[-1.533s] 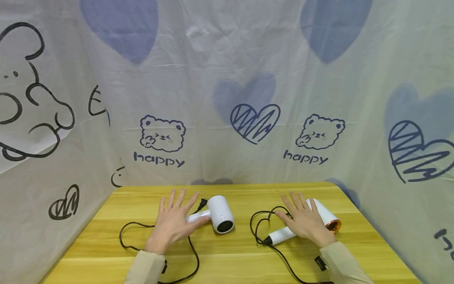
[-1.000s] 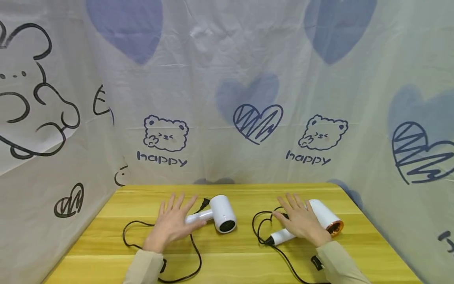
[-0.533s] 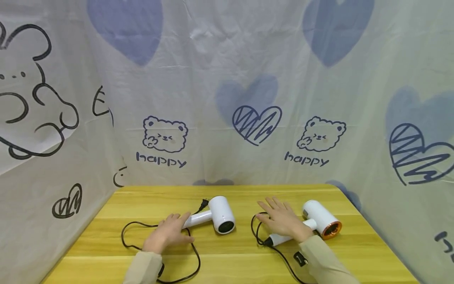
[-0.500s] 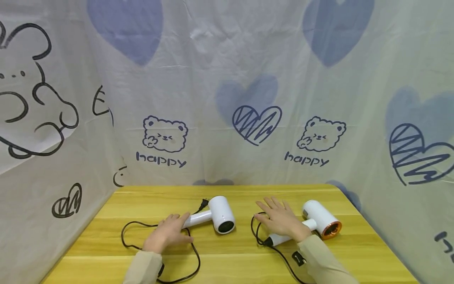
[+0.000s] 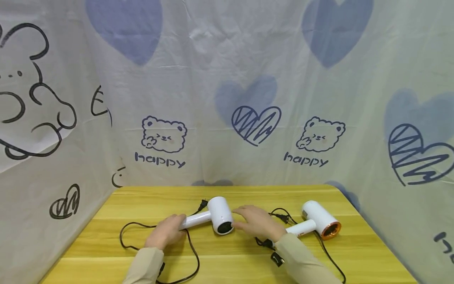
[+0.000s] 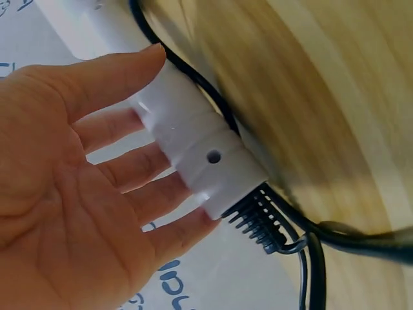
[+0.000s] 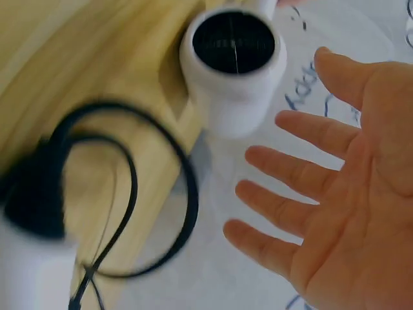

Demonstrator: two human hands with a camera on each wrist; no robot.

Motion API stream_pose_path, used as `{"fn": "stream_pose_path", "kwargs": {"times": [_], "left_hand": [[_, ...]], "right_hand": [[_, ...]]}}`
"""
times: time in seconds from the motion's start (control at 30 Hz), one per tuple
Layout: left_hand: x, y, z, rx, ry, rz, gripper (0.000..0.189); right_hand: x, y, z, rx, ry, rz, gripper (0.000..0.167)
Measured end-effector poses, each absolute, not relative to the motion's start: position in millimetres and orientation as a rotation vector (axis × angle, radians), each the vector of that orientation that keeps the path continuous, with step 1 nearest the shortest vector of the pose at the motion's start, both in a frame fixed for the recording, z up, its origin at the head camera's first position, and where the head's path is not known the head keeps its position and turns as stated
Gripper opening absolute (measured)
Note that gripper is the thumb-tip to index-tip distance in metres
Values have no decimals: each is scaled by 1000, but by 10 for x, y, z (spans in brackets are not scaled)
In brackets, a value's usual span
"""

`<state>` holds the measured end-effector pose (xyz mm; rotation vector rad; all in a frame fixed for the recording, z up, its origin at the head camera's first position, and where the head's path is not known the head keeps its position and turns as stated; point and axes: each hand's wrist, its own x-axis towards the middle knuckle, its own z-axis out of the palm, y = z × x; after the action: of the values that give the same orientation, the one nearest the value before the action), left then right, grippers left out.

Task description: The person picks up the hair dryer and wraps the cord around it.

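A white hair dryer (image 5: 220,215) lies left of the middle of the table, its dark round end facing me. My left hand (image 5: 166,230) is at its handle; in the left wrist view the thumb crosses the handle (image 6: 193,142) while relaxed fingers reach its far side, fingertips partly hidden. The palm stays clear of it. My right hand (image 5: 260,223) is beside this dryer's barrel, fingers extended and apart; in the right wrist view a gap shows between them and the barrel (image 7: 232,103). Farther right lies a second white hair dryer (image 5: 320,221) with a copper-coloured rim.
A black cord (image 5: 193,252) loops over the table (image 5: 227,262) around my left hand, its plug (image 5: 203,204) behind the first dryer. The second dryer's cord (image 5: 330,256) and plug (image 5: 283,218) lie by my right forearm. Patterned cloth (image 5: 213,165) hangs behind and at both sides.
My right hand has moved left from over the second hair dryer to beside the first one's barrel. My left hand has lowered onto the first dryer's handle. Both dryers lie where they were.
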<state>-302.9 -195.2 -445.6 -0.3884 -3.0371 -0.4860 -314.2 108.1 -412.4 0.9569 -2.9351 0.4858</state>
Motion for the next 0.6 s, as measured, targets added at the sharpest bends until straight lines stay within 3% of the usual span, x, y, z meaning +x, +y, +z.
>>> {"fn": "stream_pose_path", "kwargs": {"times": [0.2,0.6], "left_hand": [[-3079,-1962,-4518,-358,-3032,-483,22],[-3120,-1980,-4513,-387,-3000,-486,29]], "right_hand": [[-3202,738,-4225,1021,-2912,436,50],[-3383,454,-4350,895,-2985,659,49]]}}
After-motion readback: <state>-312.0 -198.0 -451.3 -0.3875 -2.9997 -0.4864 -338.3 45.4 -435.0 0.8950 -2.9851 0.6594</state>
